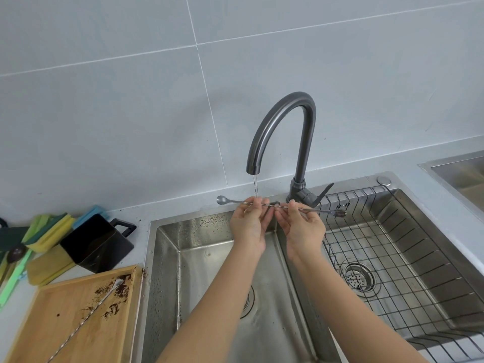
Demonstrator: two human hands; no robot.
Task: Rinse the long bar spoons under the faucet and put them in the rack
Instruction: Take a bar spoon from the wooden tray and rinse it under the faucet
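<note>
Both hands are gripping one bar spoon level under the faucet: the left hand is pinching the twisted shaft nearer the bowl end at 9 o'clock, and the right hand is pinching it nearer the forked end at 3 o'clock. A thin water stream is falling onto the shaft at the left fingers, above the left sink basin. A second spoon is lying on the stained cutting board at 8 o'clock, and the wire rack is sitting in the right basin at 3 o'clock.

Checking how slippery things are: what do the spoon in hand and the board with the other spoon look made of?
Bar spoon: shiny silver, twisted shaft, likely stainless steel. Board: pale matte wood grain, probably wood or bamboo, with brown stains.
</note>
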